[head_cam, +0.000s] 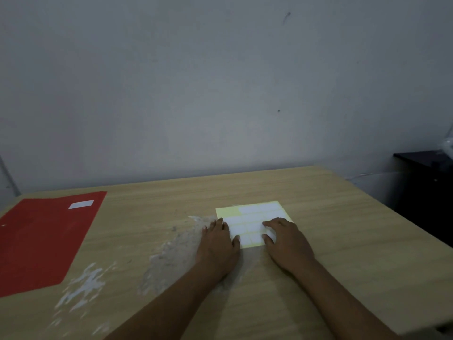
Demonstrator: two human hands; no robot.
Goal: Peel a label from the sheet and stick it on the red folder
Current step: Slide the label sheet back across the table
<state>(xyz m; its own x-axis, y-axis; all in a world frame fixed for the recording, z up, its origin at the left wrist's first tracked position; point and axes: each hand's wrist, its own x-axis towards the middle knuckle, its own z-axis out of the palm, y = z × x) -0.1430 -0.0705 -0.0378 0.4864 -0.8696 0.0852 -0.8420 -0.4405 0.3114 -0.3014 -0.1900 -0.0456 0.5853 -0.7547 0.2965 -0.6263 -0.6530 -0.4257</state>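
Observation:
A red folder (44, 238) lies flat at the table's left side, with one white label (81, 204) stuck near its far edge. A yellow-backed label sheet (252, 219) with rows of white labels lies in the middle; its far left corner shows bare backing. My left hand (218, 244) rests flat on the sheet's left edge, thumb on the paper. My right hand (285, 241) lies on the sheet's right side, fingers curled over the labels. Neither hand lifts anything.
The wooden table (343, 229) has white scuffed patches (83, 288) on its near left part. A grey wall runs behind the table. A dark cabinet (426, 190) stands beyond the table's right edge.

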